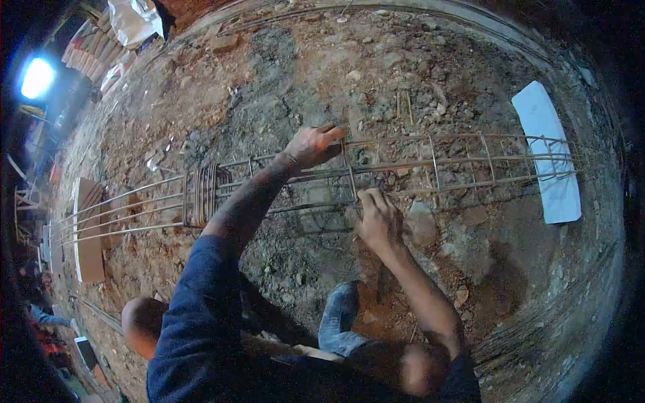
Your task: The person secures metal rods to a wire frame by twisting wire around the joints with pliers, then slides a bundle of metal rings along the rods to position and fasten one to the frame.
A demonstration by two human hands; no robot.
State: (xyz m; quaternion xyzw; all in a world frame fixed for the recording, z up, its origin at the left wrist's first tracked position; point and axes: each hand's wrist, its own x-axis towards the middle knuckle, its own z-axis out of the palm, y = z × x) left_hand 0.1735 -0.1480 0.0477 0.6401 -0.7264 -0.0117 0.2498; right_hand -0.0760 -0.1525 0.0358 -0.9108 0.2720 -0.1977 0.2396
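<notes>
Sleeves: dark navy (198,289) | right-hand board: pale blue-white (547,153) | soil: mottled brown-grey (302,80)

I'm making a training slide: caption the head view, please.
Left hand and right hand at one stirrup of a long rebar cage over stony ground.

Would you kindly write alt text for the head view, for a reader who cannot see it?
A person's left hand and right hand are at opposite sides of a hoop on a long metal cage above rough, stony ground. More hoops are bunched toward the picture's left, and a white slab lies beneath the cage near its right end.
</notes>
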